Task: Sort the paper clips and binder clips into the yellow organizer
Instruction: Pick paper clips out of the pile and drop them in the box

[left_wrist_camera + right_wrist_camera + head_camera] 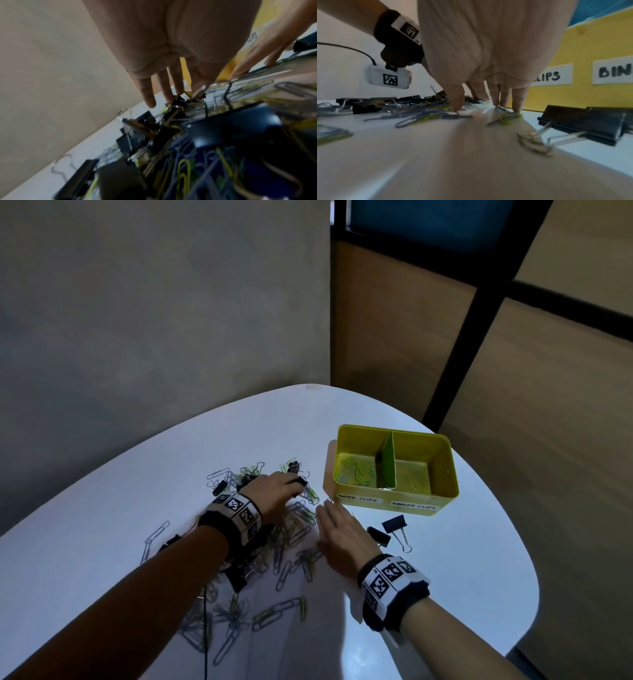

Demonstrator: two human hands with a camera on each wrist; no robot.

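Note:
The yellow organizer (445, 474) stands at the right of the white table, with several green paper clips (356, 474) in its left half, labelled PAPER CLIPS. Its right half, labelled BINDER CLIPS, shows only its floor. A pile of paper clips and black binder clips (291, 529) spreads across the left. My left hand (296, 486) reaches into the far end of the pile, its fingertips (178, 93) and thumb closing on a small black binder clip (179, 100). My right hand (329, 515) lies flat, and its straight fingers (517, 102) press a few paper clips (510, 117) onto the table just in front of the organizer.
Two larger black binder clips (394, 525) lie to the right of my right hand, close to the organizer's front wall (583, 94). The curved table edge (527, 559) is near on the right. A grey wall rises behind the table.

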